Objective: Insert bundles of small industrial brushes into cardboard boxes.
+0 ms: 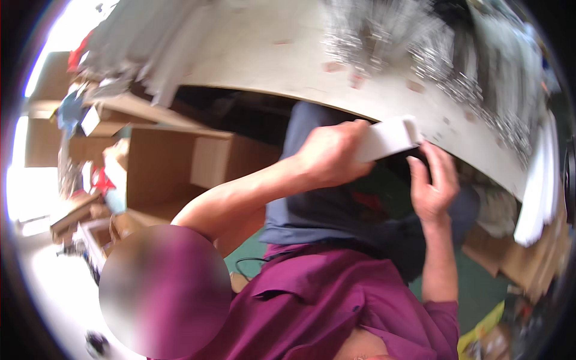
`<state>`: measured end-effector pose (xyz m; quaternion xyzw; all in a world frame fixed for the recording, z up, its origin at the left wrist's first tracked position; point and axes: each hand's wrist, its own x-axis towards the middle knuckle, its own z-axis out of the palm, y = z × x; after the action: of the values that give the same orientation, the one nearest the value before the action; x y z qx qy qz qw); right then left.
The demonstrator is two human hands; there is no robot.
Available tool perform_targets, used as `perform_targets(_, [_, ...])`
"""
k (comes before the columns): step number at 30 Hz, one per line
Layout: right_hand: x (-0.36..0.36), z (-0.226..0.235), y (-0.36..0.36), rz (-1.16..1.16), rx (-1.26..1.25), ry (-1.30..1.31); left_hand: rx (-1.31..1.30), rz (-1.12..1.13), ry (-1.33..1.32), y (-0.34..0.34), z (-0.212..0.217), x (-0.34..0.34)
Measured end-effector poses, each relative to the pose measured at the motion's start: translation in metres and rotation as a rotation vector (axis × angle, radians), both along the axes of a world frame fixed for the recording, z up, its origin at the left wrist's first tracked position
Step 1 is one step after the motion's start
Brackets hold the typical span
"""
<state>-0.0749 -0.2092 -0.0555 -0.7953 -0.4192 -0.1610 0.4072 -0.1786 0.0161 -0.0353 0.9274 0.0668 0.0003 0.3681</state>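
A flat white rectangular piece, which looks like folded card or a thin box, is held up in front of the person's chest, just below the curved edge of the pale work surface. The left hand grips its lower left end, fingers wrapped over the top edge and thumb hidden beneath, so this hand is closed around the piece. The right hand stands just to the right and a little lower, palm toward the piece and fingers stretched upward and slightly spread; its fingertips reach the underside of the right end, though whether they press on it or only come close to it cannot be told through the motion blur. The piece's long axis runs from lower left to upper right, rising toward the surface edge, so the free end lies directly above the right hand's fingertips while the left hand carries the weight. Both forearms come up from a magenta shirt over dark trousers. On the surface, heaps of small shiny metal parts lie toward the upper right, well apart from the hands, and sheets of pale paper are scattered at upper left. An open cardboard box stands on the floor to the left, beside more brown cartons at lower right.
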Motion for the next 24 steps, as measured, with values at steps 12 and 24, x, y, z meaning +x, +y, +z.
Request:
perform_targets(12, [-0.029,-0.025,0.013,0.117,0.287,1.016,0.046,-0.096,-0.067,-0.018,-0.019,-0.003])
perform_targets(24, [-0.037,-0.026,0.014,0.145,0.122,0.806,-0.065,-0.086,0.035,-0.029,-0.016,0.003])
